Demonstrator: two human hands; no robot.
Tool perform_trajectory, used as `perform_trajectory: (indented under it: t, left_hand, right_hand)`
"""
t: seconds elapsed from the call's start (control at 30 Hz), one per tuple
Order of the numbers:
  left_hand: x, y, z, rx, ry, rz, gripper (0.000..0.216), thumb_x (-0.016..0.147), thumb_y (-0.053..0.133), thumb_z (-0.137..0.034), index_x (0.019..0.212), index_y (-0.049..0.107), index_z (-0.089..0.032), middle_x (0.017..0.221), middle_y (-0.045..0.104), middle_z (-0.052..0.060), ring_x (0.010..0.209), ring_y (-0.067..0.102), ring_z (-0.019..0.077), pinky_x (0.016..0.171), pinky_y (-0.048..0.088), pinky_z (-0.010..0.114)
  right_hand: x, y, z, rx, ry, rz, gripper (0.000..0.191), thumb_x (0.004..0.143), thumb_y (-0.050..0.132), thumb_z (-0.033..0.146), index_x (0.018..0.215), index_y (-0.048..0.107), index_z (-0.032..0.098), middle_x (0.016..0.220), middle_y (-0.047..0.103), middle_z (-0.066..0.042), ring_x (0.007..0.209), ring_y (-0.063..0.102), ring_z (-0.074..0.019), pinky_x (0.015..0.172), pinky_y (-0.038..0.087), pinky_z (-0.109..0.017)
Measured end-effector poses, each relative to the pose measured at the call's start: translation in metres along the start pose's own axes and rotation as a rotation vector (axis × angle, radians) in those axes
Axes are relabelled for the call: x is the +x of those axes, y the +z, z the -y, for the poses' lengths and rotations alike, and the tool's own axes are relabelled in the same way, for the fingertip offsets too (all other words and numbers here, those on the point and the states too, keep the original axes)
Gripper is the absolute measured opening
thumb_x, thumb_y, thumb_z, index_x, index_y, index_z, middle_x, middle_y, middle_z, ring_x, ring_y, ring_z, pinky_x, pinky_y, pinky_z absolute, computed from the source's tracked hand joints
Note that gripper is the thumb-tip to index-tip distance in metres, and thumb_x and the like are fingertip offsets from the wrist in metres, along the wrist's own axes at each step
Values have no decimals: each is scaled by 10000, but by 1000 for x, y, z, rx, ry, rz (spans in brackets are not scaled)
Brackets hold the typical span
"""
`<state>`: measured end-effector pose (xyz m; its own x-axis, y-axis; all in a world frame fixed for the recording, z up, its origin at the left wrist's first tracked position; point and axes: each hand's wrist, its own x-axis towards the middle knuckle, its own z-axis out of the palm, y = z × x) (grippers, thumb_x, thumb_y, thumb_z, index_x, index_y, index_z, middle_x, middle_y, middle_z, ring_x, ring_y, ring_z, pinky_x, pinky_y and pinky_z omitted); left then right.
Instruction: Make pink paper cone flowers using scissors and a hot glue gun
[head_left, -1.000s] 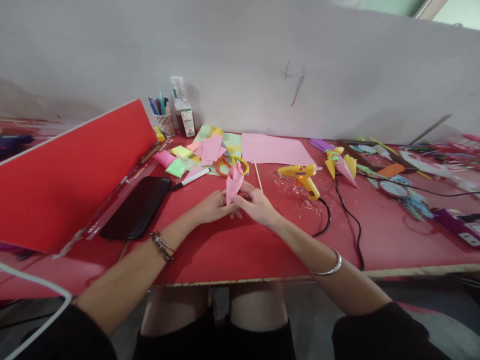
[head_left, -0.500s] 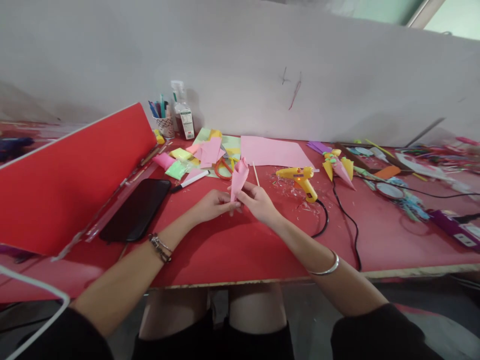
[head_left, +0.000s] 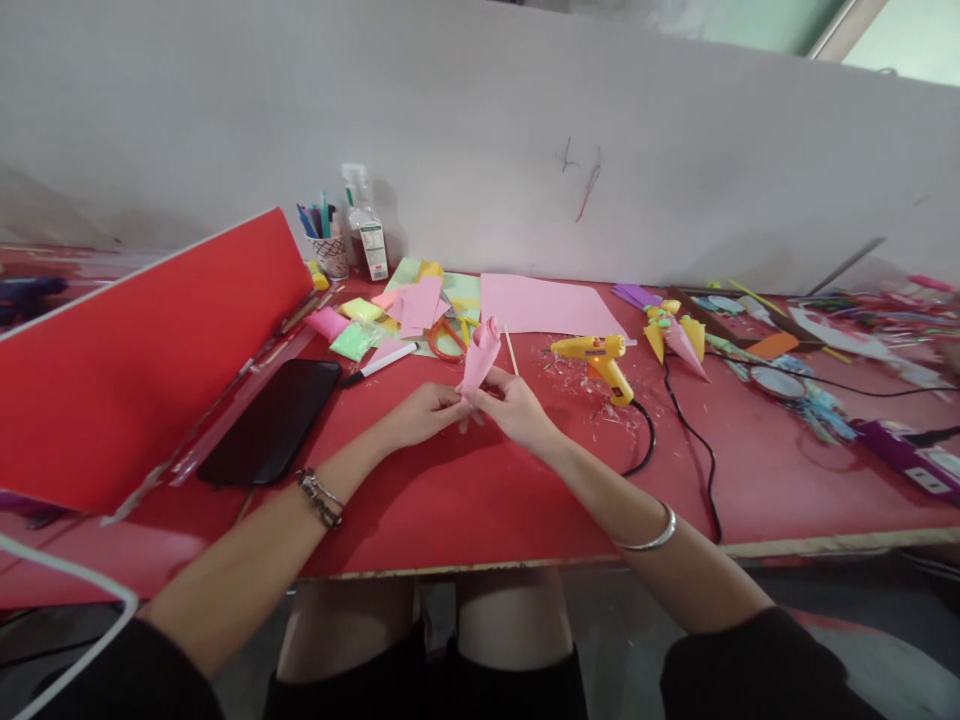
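Note:
A pink paper rolled into a cone (head_left: 480,354) stands upright above the red table (head_left: 465,490), pinched at its lower tip by both hands. My left hand (head_left: 424,411) grips it from the left with fingers closed. My right hand (head_left: 511,404) meets it from the right, fingers also closed on the tip. A thin wooden stick (head_left: 511,349) lies just behind the cone. A yellow hot glue gun (head_left: 600,356) rests to the right, its black cord (head_left: 679,425) trailing toward the table's front edge.
A black phone (head_left: 271,419) lies left of the hands, beside a leaning red board (head_left: 142,350). Behind are a marker (head_left: 379,363), orange scissors (head_left: 445,339), coloured paper scraps, a large pink sheet (head_left: 544,303), a pen cup (head_left: 330,252) and a bottle (head_left: 367,235). Finished paper cones (head_left: 679,335) and craft clutter fill the right.
The hands with the pink cone have shifted slightly, and the cone now leans a little more to the right. Nothing else on the table has moved.

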<state>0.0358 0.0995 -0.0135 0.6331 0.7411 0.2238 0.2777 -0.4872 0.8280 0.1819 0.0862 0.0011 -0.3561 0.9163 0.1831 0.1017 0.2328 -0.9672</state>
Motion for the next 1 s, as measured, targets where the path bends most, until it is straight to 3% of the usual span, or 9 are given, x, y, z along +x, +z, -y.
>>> perform_trajectory:
  t: [0.27, 0.43, 0.5, 0.6, 0.7, 0.87, 1.0]
  left_hand:
    - [-1, 1, -1, 124, 22, 18, 397, 790, 353, -421, 606, 560, -137, 617, 611, 34, 560, 539, 114, 548, 406, 205]
    - [-2, -6, -7, 413, -17, 27, 357, 799, 347, -349, 683, 607, -134, 708, 647, 60, 641, 556, 141, 627, 399, 240]
    - [-2, -15, -8, 563, -129, -73, 352, 798, 327, -290, 656, 609, -132, 699, 650, 72, 648, 558, 156, 642, 391, 262]
    - [-5, -33, -3, 785, -339, -327, 293, 771, 359, -249, 715, 624, -135, 793, 654, 98, 744, 567, 205, 676, 385, 304]
    - [-10, -46, 5, 977, -448, -525, 255, 758, 408, -267, 795, 639, -166, 924, 625, 102, 912, 529, 272, 779, 362, 379]
    - [-16, -50, 16, 1105, -550, -565, 294, 718, 480, -219, 960, 622, -133, 1155, 495, 156, 1088, 429, 312, 937, 271, 430]
    - [-17, -51, 19, 1090, -655, -555, 356, 788, 390, -191, 1100, 559, -158, 1273, 393, 152, 1140, 394, 333, 986, 187, 482]
  right_hand:
    - [1, 1, -1, -94, -8, -48, 220, 721, 512, 366, 658, 522, 155, 574, 482, 45, 459, 446, -54, 465, 356, -202]
    - [2, -1, -2, -153, 50, -110, 160, 752, 475, 269, 666, 529, 145, 583, 514, 33, 528, 473, -58, 516, 368, -188]
    - [3, -3, -2, -134, 154, -63, 152, 762, 472, 247, 668, 529, 142, 550, 501, 41, 470, 449, -47, 479, 360, -182]
    - [2, -5, 0, -139, 293, -17, 173, 773, 475, 240, 639, 514, 138, 547, 509, 30, 437, 448, -41, 430, 348, -173]
    - [1, -6, 1, -191, 329, 6, 147, 767, 490, 211, 645, 514, 133, 527, 502, 28, 440, 461, -46, 407, 339, -166]
    - [-2, -8, -1, -303, 301, 95, 56, 718, 540, 154, 756, 536, 113, 492, 489, 46, 412, 463, -58, 417, 371, -186]
    - [-2, -9, -1, -454, 263, 80, 413, 695, 572, 176, 1081, 472, 65, 495, 504, 56, 429, 486, -82, 464, 390, -213]
